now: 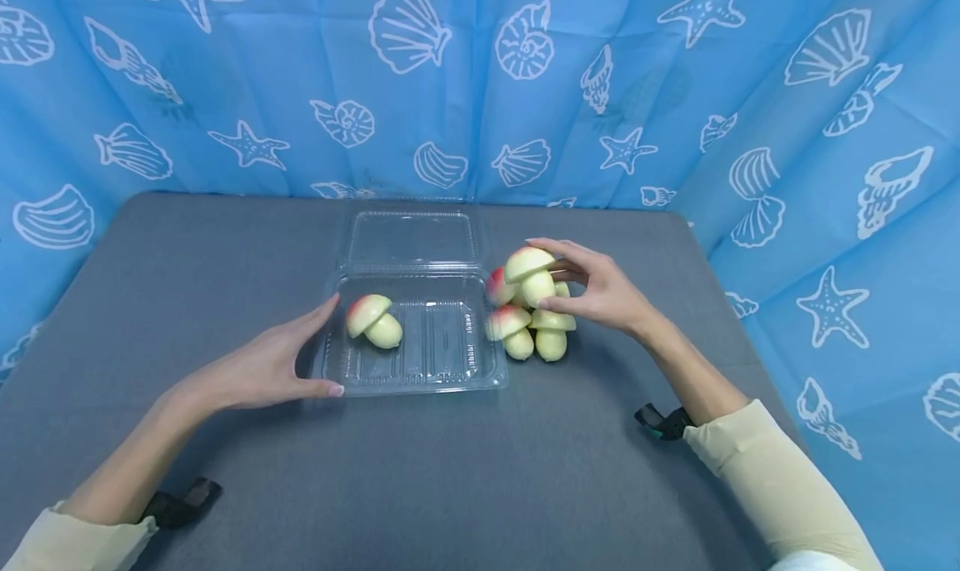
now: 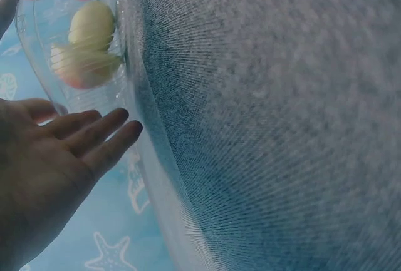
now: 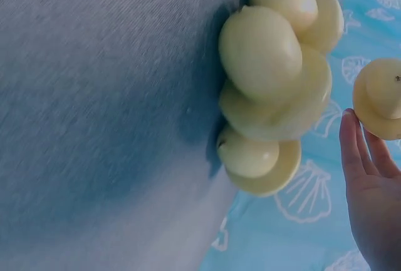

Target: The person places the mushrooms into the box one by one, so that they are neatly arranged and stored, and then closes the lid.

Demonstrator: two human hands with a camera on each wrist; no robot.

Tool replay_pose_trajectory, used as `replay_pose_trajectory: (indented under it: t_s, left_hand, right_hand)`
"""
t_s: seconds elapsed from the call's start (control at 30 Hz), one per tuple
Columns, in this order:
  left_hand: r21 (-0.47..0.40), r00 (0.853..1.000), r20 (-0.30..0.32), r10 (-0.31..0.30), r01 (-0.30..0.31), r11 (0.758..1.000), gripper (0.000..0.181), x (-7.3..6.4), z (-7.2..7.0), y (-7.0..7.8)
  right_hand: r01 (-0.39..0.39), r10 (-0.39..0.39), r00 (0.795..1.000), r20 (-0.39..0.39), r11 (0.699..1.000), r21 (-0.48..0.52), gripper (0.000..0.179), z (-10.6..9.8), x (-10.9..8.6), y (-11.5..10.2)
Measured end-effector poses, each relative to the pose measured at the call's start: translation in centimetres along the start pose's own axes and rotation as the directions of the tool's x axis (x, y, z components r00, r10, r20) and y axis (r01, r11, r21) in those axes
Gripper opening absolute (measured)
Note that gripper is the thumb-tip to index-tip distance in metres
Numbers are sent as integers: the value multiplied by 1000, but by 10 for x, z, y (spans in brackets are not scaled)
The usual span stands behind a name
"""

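My right hand (image 1: 606, 294) pinches a toy mushroom (image 1: 529, 264) with a pale stem and a red-tinged cap, raised over several like it. In the right wrist view the held mushroom is cut off at the edge, with fingertips against its cap. My left hand (image 1: 279, 364) lies along the left side of a clear plastic clamshell box (image 1: 450, 346), thumb at the front corner and fingers at the wall. One mushroom (image 1: 385, 331) lies on its side inside the box, also visible through the wall in the left wrist view.
Loose mushrooms (image 1: 551, 344) cluster against the box's right side. The box's clear lid (image 1: 412, 239) is folded back behind it. All stand on a grey cloth-covered table (image 1: 420, 479), backed by a blue curtain (image 1: 465, 96) with white shells.
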State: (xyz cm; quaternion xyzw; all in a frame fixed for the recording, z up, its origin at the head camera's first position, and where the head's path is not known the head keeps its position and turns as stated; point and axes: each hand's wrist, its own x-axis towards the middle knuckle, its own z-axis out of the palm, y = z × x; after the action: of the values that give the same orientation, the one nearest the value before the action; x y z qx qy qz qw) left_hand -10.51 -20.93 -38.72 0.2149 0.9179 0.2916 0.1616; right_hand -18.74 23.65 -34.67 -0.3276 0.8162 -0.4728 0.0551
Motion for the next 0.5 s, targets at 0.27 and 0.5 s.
replay_pose_trajectory:
  t_s: [0.27,0.5]
  left_hand:
    - [2,1000,13,-7,7,1000,126,0,-1,-1]
    - [-7,1000,18,-11,11,1000,127,2,-1,0]
  right_hand:
    - [-13,12,998,64,1000,10,74,21,13,-15]
    - [47,-47,993,109,999,0,71,38,22,-35]
